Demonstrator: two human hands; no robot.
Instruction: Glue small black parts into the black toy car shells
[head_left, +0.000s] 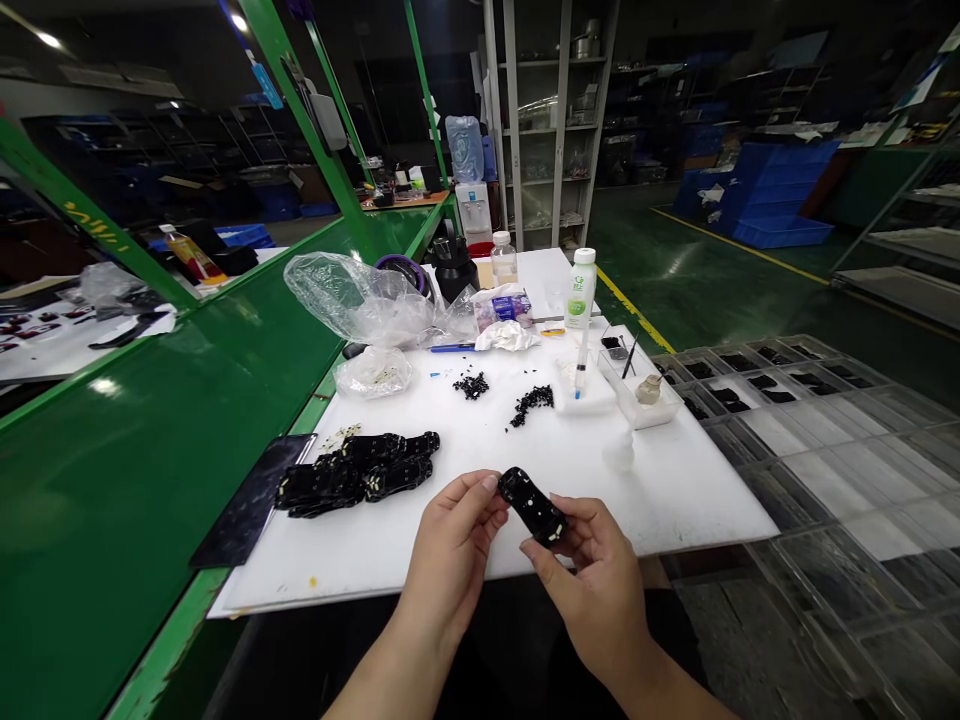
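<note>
Black plastic part, oblong and glossy, with pale dots near its lower end, was held in the air just off the near edge of the white board. Left hand pinched its upper end between thumb and fingertips; right hand pinched the lower end, fingers curled under it. Both hands were closed on the part, neither spread.

Landmark: the white board.
- On its left portion, a heap of like black parts, some with pale dots showing.
- Toward its middle, two small piles of black pellets, well apart from the hands.
- At its right edge, a clear tray with a syringe leaning beside it.
- At its far side, a crumpled plastic bag and a white bottle.
- Against its left edge, a dark flat panel on the green bench.

Risks, as a judgement: the part was gripped only at its ends and beyond the board's edge, so a slipped pinch could drop it toward the lap or floor. A sleeve or wrist sweeping forward could scatter the loose pellets or nudge the heap.
</note>
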